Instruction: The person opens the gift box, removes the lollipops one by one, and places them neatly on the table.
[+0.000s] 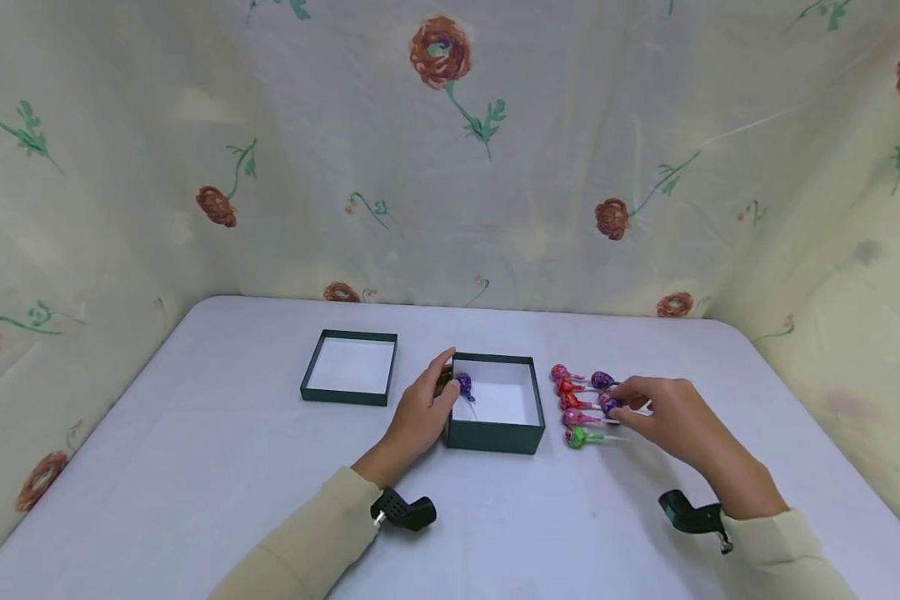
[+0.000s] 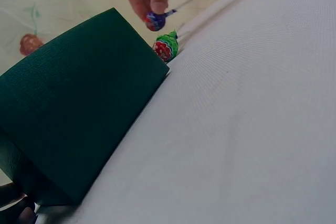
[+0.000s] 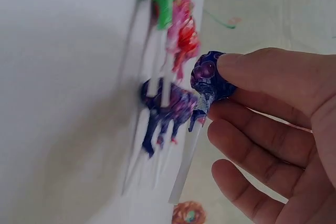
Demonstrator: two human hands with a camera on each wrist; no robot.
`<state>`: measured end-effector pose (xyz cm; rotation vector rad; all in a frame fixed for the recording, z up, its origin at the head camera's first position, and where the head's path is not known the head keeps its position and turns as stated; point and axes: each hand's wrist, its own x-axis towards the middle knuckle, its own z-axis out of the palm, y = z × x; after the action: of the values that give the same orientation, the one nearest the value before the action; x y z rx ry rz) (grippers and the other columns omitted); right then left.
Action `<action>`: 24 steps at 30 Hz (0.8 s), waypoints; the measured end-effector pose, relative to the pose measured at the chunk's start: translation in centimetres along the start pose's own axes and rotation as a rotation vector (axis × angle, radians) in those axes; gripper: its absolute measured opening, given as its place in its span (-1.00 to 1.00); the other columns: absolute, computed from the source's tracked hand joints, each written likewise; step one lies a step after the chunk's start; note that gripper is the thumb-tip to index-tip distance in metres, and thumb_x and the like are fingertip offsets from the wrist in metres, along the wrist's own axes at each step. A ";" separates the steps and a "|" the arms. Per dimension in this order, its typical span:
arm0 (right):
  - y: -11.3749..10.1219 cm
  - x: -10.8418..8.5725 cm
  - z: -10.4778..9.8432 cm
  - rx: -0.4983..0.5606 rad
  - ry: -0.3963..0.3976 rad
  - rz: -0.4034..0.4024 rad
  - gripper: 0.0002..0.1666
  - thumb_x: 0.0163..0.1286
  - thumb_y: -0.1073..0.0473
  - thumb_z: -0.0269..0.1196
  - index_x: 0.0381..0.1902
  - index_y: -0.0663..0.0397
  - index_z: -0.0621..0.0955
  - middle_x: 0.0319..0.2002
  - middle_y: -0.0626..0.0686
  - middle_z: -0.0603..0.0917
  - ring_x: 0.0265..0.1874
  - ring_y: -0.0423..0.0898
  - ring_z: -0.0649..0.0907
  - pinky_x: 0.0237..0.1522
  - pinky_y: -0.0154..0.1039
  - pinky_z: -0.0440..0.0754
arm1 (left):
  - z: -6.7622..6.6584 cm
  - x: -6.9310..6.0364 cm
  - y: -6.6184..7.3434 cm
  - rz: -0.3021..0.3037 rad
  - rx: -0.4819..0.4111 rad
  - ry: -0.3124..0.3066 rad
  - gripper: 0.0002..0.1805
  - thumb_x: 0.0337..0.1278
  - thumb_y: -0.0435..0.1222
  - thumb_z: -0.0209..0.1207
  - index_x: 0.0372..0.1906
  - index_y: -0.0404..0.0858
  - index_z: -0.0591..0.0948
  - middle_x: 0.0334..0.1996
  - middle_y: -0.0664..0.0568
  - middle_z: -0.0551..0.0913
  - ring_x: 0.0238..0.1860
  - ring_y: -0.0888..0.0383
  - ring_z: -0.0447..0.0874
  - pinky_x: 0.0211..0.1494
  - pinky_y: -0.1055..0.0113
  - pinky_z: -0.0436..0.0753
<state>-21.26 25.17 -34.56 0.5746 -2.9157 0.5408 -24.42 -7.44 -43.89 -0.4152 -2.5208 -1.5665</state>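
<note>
My right hand (image 1: 663,417) pinches a purple-wrapped lollipop (image 3: 207,80) between thumb and fingers, its white stick pointing away from the grip. Below it, in the right wrist view, lie more purple lollipops (image 3: 170,100), partly overlapped by other sticks. Beside them on the table is a column of pink, red and green lollipops, the green lollipop (image 1: 576,437) nearest me. My left hand (image 1: 420,412) grips the left side of an open dark green box (image 1: 495,437). Inside the box, by its left wall, lies another purple lollipop (image 1: 465,386).
A shallow dark green lid (image 1: 345,397) with a white inside lies left of the box. Everything stands on a table with a white cloth (image 1: 510,533). Flower-printed curtains (image 1: 540,183) surround the table at the back and sides.
</note>
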 end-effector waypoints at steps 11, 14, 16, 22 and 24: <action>2.7 -1.0 1.2 -0.009 -0.091 0.020 -0.80 0.14 0.28 0.40 -0.22 0.15 0.73 -0.32 -0.01 0.70 -0.35 -0.09 0.60 -0.27 -0.10 0.61 | -0.2 0.1 0.2 -0.013 0.002 0.003 -0.44 0.44 -0.13 -0.08 0.48 0.14 0.17 0.35 0.00 0.38 0.29 0.09 0.42 0.36 0.12 0.34; 2.9 -1.1 1.6 0.007 -0.123 0.026 -0.79 0.15 0.28 0.39 -0.21 0.16 0.72 -0.32 -0.01 0.69 -0.34 -0.10 0.59 -0.25 -0.10 0.62 | -0.2 0.1 0.2 -0.012 -0.001 0.001 -0.44 0.44 -0.13 -0.08 0.48 0.14 0.17 0.35 0.00 0.38 0.28 0.09 0.42 0.36 0.12 0.34; 2.9 -1.1 1.7 0.008 -0.135 0.026 -0.79 0.15 0.28 0.39 -0.21 0.16 0.71 -0.32 -0.01 0.69 -0.34 -0.11 0.59 -0.24 -0.09 0.62 | -0.1 0.1 0.2 -0.013 -0.002 -0.001 -0.44 0.44 -0.12 -0.08 0.48 0.14 0.17 0.35 0.00 0.38 0.29 0.09 0.42 0.37 0.12 0.34; 2.7 -1.2 1.7 0.010 -0.140 0.032 -0.78 0.14 0.28 0.40 -0.20 0.16 0.71 -0.31 0.01 0.69 -0.33 -0.09 0.60 -0.23 -0.06 0.64 | -0.1 0.0 0.2 -0.011 -0.007 -0.002 -0.44 0.44 -0.13 -0.08 0.48 0.13 0.18 0.35 -0.01 0.39 0.28 0.09 0.42 0.37 0.11 0.33; 2.7 -1.3 1.6 0.005 -0.138 0.037 -0.76 0.15 0.27 0.40 -0.18 0.16 0.71 -0.30 0.01 0.70 -0.32 -0.08 0.61 -0.22 -0.06 0.64 | -0.1 0.0 0.2 -0.011 -0.008 -0.006 -0.44 0.43 -0.12 -0.08 0.48 0.13 0.17 0.35 -0.01 0.38 0.29 0.08 0.42 0.37 0.11 0.33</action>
<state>-21.19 27.32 -37.14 0.5819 -3.0615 0.5327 -24.36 -7.43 -43.74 -0.4087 -2.5265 -1.5825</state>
